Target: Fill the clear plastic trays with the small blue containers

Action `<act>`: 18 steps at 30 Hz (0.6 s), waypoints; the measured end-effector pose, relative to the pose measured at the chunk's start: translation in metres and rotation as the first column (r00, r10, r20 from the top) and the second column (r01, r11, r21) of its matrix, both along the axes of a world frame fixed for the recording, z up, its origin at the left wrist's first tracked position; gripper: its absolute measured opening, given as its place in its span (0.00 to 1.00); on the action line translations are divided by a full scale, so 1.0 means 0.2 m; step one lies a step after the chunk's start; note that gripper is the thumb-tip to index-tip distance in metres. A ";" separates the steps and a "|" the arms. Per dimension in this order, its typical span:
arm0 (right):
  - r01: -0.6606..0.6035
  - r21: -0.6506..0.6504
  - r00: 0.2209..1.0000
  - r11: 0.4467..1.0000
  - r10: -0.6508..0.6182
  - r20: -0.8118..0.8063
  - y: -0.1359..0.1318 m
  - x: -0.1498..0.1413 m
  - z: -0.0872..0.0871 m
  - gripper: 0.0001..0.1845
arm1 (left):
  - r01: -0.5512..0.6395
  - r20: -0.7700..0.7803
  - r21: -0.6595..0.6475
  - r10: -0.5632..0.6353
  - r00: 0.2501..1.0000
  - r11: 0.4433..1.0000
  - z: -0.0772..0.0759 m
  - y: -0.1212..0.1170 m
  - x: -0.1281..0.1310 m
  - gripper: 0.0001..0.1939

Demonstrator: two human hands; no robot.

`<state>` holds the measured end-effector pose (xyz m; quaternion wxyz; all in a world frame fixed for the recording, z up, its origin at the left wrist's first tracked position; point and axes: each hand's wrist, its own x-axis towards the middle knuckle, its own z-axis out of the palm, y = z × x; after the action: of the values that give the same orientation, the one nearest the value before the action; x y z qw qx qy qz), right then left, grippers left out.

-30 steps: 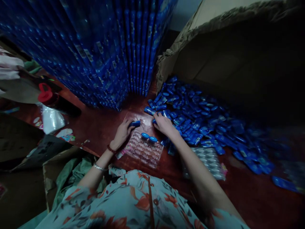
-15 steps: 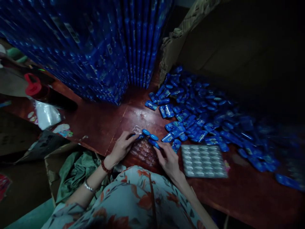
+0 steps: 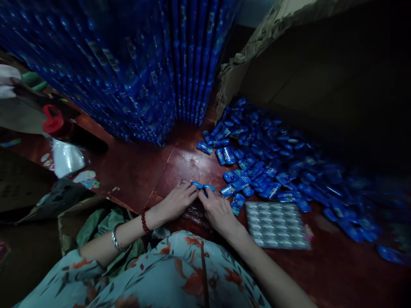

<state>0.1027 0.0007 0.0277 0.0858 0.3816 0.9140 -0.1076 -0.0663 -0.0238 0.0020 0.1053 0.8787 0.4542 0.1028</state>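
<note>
Left hand and right hand have drawn together, mostly covering the clear tray near on the worktop; both curl at 2 blue packs, whether gripping I cannot tell.

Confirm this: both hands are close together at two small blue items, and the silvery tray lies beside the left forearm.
Not quite: the silvery tray lies beside the right forearm, as the head view shows. The left hand and right hand are indeed close together at two small blue items.
</note>
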 end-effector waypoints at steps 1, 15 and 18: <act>0.006 0.005 1.000 1.000 -0.006 -0.010 0.00 0.01 -0.01 0.22 | 0.013 -0.026 -0.005 -0.014 1.000 1.000 0.01 0.01 0.01 0.13; 0.214 0.172 0.913 0.962 -0.134 -0.386 -0.09 0.09 -0.18 0.21 | -0.111 0.354 -0.099 0.139 0.925 0.989 -0.14 0.33 -0.18 0.09; 0.296 0.157 0.870 0.942 -0.198 -0.452 -0.10 0.14 -0.15 0.20 | -0.084 0.290 -0.167 0.130 0.948 0.982 -0.20 0.44 -0.20 0.06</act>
<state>0.1301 -0.0187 -0.0033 -0.1753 0.4697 0.8598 -0.0968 -0.1061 0.0633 -0.0381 0.2340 0.8164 0.4865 0.2052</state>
